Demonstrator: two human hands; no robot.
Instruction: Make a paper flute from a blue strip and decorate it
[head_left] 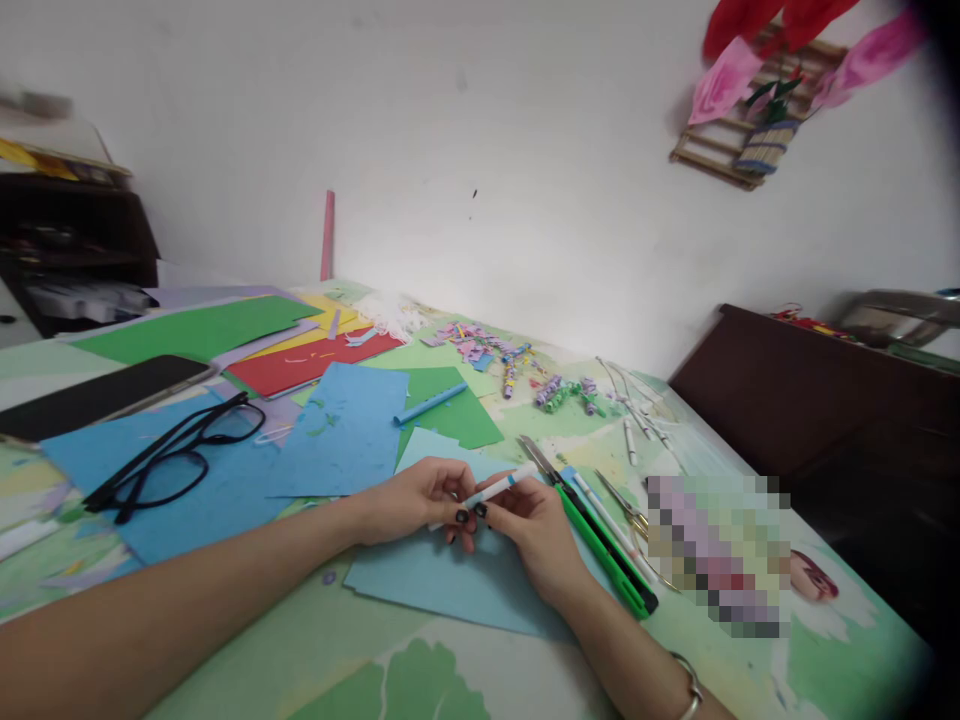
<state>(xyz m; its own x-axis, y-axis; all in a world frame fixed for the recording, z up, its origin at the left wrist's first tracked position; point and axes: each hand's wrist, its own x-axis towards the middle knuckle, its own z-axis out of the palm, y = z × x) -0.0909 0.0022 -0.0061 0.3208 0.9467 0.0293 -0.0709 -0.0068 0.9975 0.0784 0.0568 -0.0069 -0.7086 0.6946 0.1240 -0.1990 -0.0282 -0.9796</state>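
Between both hands is a thin white stick (pixel 495 489) with a blue band, tilted up to the right; I cannot tell whether it is a pen or a paper tube. My left hand (pixel 435 495) pinches its lower left part. Thumb and fingers of my right hand (pixel 536 525) close on it farther up. Under the hands lies light blue paper (pixel 450 580). Beside my right hand are a green utility knife (pixel 600 540) with its blade out and a pair of scissors (pixel 634 515).
Black glasses (pixel 180 450) and a phone (pixel 105 395) lie at left among coloured sheets. A rolled blue paper tube (pixel 429 404) rests on green paper (pixel 469 415). Curled paper pieces (pixel 566 393) and white sticks (pixel 630 440) lie farther back. A dark cabinet (pixel 750 390) stands at right.
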